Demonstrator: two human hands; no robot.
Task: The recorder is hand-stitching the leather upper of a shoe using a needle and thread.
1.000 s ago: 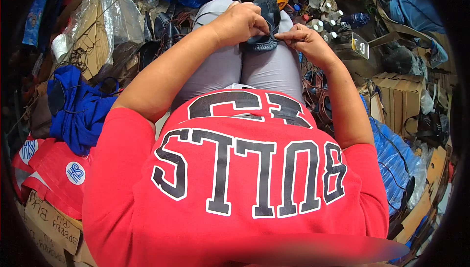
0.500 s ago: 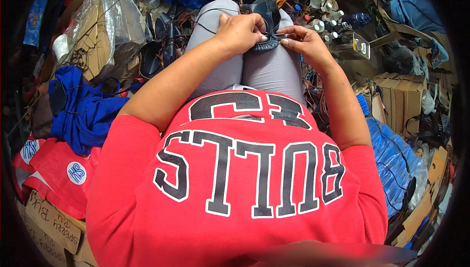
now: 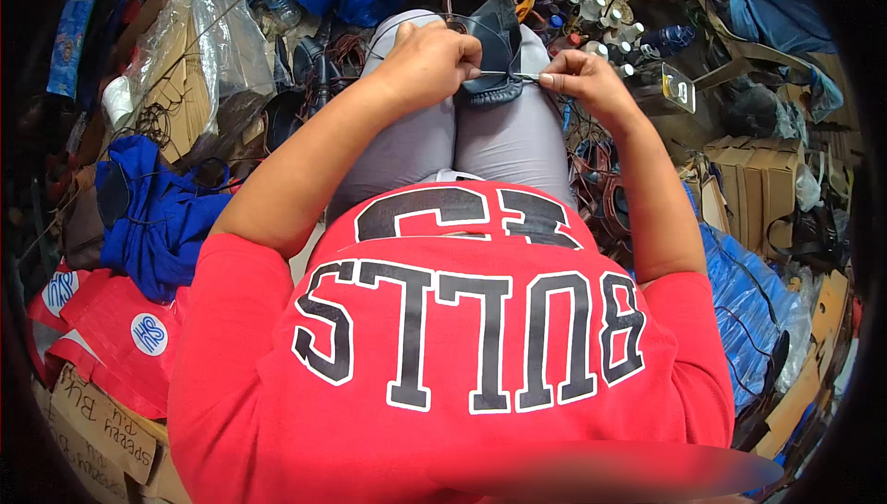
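Dark leather shoe upper (image 3: 497,42) lies on the grey-trousered thighs (image 3: 504,139), long axis running away from the red-shirted torso (image 3: 434,449), rounded gathered toe (image 3: 496,96) pointing toward it. Left hand (image 3: 430,60) and right hand (image 3: 584,84) pinch a thin pale strand (image 3: 499,73) stretched across.

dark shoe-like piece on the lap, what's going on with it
Someone in a red shirt is working on a dark shoe-like piece over grey trousers. The left hand and right hand each pinch a thin strand, which runs straight between them, just above the piece's gathered edge.
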